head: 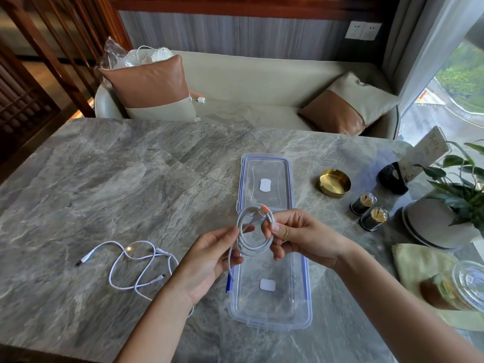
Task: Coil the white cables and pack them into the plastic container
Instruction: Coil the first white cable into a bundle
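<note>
Loose white cable (136,265) lies tangled on the table (104,179), left of the left hand (209,260). Left hand pinches the coiled cable (252,231) at its left side; right hand (301,237) pinches the right side. Open plastic container (272,307) sits directly under both hands, lid (264,179) just beyond.

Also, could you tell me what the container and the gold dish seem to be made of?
Container: clear plastic, probably rigid; the tabletop shows through it, and blue seals line its edges. Dish: looks like brushed brass or gold-toned metal, with a soft satin sheen.
</note>
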### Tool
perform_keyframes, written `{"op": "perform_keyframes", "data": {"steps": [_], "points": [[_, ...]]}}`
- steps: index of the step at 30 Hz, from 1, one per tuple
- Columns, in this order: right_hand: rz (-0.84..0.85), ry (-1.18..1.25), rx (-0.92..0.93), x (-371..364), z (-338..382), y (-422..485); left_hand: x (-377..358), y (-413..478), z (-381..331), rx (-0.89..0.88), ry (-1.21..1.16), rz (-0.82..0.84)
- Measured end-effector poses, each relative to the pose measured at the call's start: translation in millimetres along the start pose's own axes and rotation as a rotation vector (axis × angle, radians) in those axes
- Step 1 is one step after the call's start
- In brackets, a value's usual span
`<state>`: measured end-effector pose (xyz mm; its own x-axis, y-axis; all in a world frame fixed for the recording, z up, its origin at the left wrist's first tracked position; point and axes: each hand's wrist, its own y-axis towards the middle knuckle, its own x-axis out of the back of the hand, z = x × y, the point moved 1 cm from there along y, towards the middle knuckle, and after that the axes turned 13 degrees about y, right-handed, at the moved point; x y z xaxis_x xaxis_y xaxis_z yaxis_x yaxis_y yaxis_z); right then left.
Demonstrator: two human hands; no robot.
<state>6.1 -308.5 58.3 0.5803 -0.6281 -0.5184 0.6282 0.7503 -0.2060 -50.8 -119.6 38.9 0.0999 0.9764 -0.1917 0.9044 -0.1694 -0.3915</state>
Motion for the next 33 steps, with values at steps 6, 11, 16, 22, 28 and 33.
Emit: {"op": "perform_keyframes", "data": {"steps": [6,11,16,22,28,33], "points": [[-0.007,0.038,0.014,-1.6,0.5,2.4,-1.2,1.1,-1.9,0.005,-0.083,0.081],[-0.032,-0.015,-0.009,-0.5,0.7,1.2,-3.1,-2.4,-3.1,-0.02,-0.134,0.09],[-0.017,-0.099,-0.049,-1.0,-0.6,1.3,-11.3,-4.3,-10.6,-0.035,0.061,0.004],[-0.133,-0.271,-0.013,-1.1,-0.7,2.4,-15.9,-2.1,-17.8,-0.042,0.005,0.024],[-0.353,-0.493,0.319,-8.0,-3.0,6.2,-18.2,-1.6,-8.7,-0.012,-0.021,-0.04],[-0.417,-0.597,0.412,-12.1,-3.3,10.7,-20.5,-3.4,-3.8,-0.012,0.029,0.004]]}}
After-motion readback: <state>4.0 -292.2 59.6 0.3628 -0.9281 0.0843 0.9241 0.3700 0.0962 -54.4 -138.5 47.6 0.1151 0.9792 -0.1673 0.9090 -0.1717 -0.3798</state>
